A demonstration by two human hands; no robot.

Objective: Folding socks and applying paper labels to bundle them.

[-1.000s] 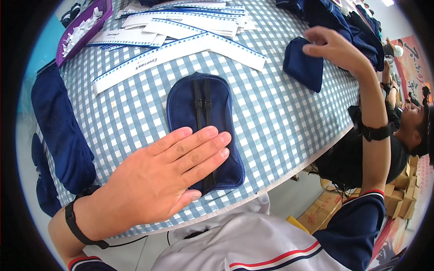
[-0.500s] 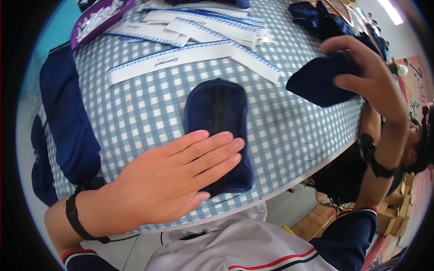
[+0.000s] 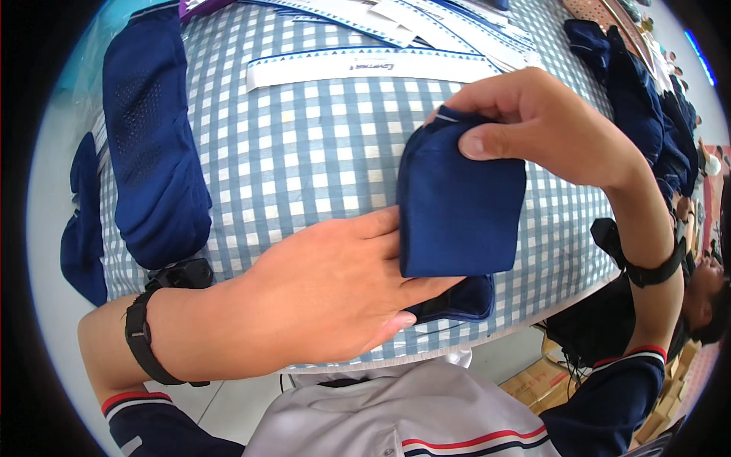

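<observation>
My right hand pinches the top edge of a folded navy sock between thumb and fingers. The sock hangs over the fingertips of my left hand, covering part of them. With its fingers stretched out, my left hand lies flat over a second navy sock piece on the table. Only the lower end of that piece shows; the rest is hidden by the hand and the upper sock.
A checked blue and white cloth covers the table. A long dotted navy sock lies at the left, with another navy sock beyond it. Paper bands are spread at the back. Dark clothing lies at the far right, near another person.
My right hand has brought its folded sock leftward and down, over the left fingers and the lower piece. My left hand stays flat. The view has shifted, with the table things displaced.
</observation>
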